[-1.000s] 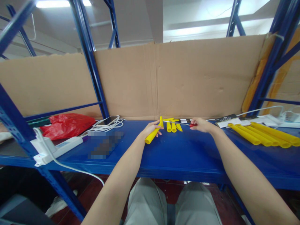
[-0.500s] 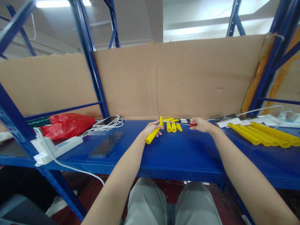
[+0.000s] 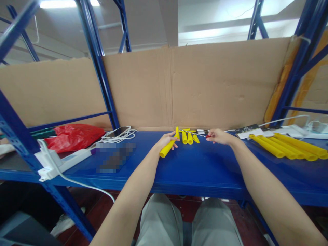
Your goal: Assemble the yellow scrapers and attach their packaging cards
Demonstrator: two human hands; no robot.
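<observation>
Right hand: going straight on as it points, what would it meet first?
The right hand leads with its red-handled tool, so probably the yellow tube in the left hand comes first; depth and contact are unclear.

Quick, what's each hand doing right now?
Left hand: closed, holding a yellow tube.
Right hand: closed, holding the red handle of a thin metal tool.

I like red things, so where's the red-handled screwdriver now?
The red-handled screwdriver is just right of centre in the head view, held in the right hand and pointing left towards the yellow tube in the left hand.
</observation>
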